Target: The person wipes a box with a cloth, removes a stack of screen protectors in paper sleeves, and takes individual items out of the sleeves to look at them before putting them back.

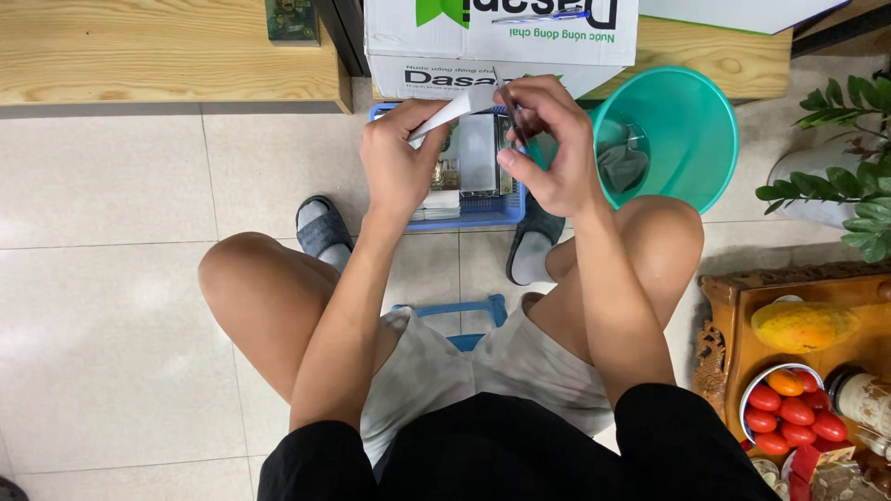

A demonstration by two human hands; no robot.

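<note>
Left hand [397, 158] curling closed around a white folded strip of paper or card [457, 107], gripping its lower end; upper end slanting up toward the right hand. Right hand [548, 139] closing thumb and fingers on a thin dark item, too small and too covered by the fingers to identify; tip of the white strip meeting those fingers, exact contact not resolving. Both hands hovering above a blue plastic basket [483, 215] sitting on the tiled floor between two grey slippers [323, 225].

Basket contents showing only in part: a grey flat panel and some pale stacked pieces, the rest lying behind the hands. Basket's far rim running under a white cardboard box [501, 37], itself cut off by the top edge of the view.

Teal plastic bucket [682, 130] standing just beside the basket on the right, holding something grey and crumpled, hard to make out. Green potted plant [849, 176] partly cropped at the right edge. Carved wooden tray [733, 306] at lower right carrying a yellow papaya [804, 326] and a bowl of red tomatoes [794, 408], partly cut off. Blue stool edge [455, 308] peeking out between the knees, mostly hidden.
</note>
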